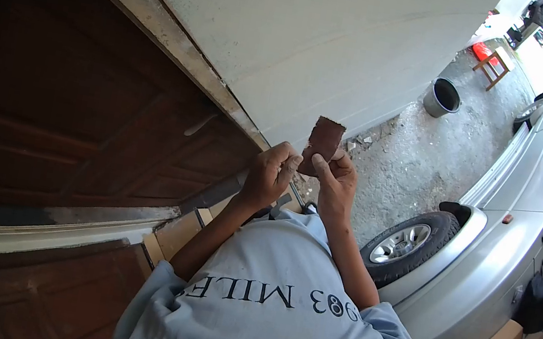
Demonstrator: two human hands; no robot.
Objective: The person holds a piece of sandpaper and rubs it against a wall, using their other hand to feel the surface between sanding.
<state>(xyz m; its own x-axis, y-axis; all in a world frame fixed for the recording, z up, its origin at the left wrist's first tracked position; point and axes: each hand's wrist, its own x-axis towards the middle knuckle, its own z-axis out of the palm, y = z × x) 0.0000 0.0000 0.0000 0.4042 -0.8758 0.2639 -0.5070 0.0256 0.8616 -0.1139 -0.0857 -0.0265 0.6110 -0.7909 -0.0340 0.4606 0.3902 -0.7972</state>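
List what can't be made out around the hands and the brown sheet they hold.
- Brown sheet: lower edge hidden behind left hand and right hand; surface texture too small, head view.
- Door: left side lost in the dark lens rim.
- Bucket: contents too small.

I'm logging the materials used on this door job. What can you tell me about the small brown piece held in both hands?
The brown piece is a small, thin, flat sheet, dark reddish-brown with a matte face, roughly rectangular, its top edge ragged as if torn; it could be sandpaper. It stands upright, slightly tilted, in front of the pale wall and above the person's chest. The left hand pinches its lower left edge and the right hand its lower right, thumb across the front. Nothing else touches it.
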